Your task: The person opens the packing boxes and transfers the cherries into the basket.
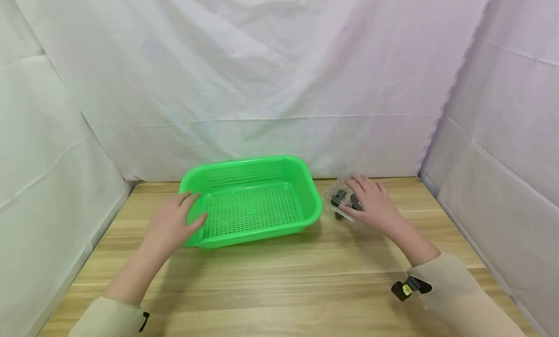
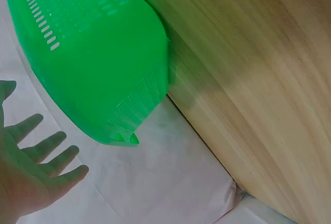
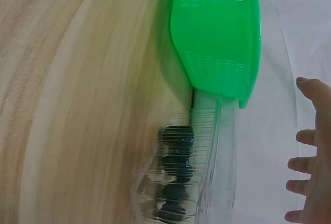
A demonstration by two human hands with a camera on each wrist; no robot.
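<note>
Holding the left hand [image 1: 171, 224] spread just above the left rim of the green basket [image 1: 253, 196], had the right hand [image 1: 372, 205], fingers apart, over the clear box [image 3: 222, 167] of dark pieces [image 3: 177, 164] beside the basket's right end. Had wooden tabletop [image 1: 271, 283] running broad between near rim and sleeves [image 1: 463, 288], with the white curtain [image 1: 262, 85] close behind both containers.

I can't tell what the dark pieces [image 3: 178, 138] are; the right grip [image 1: 369, 201] hides part of their box [image 3: 208, 162] near the desk's [image 1: 271, 288] far edge. My left wrist view crops the basket [image 2: 103, 63], my head view the desk's near edge.
</note>
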